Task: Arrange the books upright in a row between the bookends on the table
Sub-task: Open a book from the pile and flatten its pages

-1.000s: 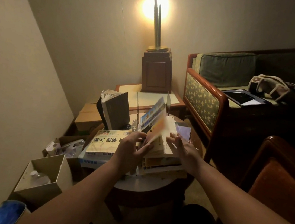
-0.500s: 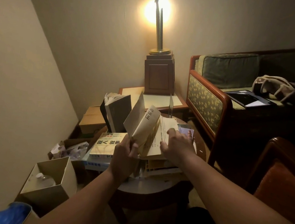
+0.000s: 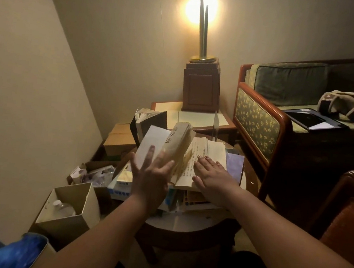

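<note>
cream open book [image 3: 183, 147] lies on the stack, right hand [image 3: 212, 182] flat on its page, left hand [image 3: 151, 179] splayed, fingers released.

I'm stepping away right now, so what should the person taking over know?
Left hand: open, fingers spread against the lifted cover of the open book.
Right hand: flat, pressing that book's pages down.
The open book lies on a pile of flat books on the round table.
One dark book stands at the back left; a clear bookend stands behind the pile.
Done: at most that one book upright.
Left: close the open book, stand it and the pile in a row.
</note>
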Demonstrator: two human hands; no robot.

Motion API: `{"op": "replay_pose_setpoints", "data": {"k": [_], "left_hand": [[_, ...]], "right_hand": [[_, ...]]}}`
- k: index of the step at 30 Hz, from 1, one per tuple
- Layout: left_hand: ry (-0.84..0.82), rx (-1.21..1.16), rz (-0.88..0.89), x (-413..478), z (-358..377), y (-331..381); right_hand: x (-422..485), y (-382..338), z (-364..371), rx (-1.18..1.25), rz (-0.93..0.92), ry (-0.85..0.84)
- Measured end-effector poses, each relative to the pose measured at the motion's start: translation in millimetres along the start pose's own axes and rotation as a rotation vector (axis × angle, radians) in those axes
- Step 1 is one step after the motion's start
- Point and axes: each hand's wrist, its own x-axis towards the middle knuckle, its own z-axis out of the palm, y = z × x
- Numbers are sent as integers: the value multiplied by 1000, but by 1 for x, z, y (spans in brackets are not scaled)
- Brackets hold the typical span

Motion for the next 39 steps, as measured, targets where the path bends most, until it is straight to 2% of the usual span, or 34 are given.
{"op": "replay_pose_setpoints", "data": {"k": [3,8,14,18,22,24,26,28,31,36,39], "left_hand": [[-209,-49,-67,6,3,6],[-231,-302,-193,22,5,7],[-216,-385,-278,43,3,0],[-295,-245,-200,47,7,-11],[-490,13,-309,52,16,-17],[-549,89,-284,54,22,-20],[-610,-8,-210,51,32,-24],[-674,-244,-188,45,38,-26],[-687,-398,-206,42,47,-29],[-675,-327,-261,54,52,-28],[-657,-279,-306,52,55,-20]], "right_hand": [[0,1,3,4,4,17],[1,0,7,-9,17,31],[0,1,5,20,14,39],[2,3,5,34,18,42],[2,3,5,34,28,36],[2,2,5,38,33,33],[3,2,5,40,34,26],[3,2,4,43,39,11],[3,-2,-2,76,57,-6],[12,-15,-24,92,110,14],[30,-26,-30,77,182,92]]}}
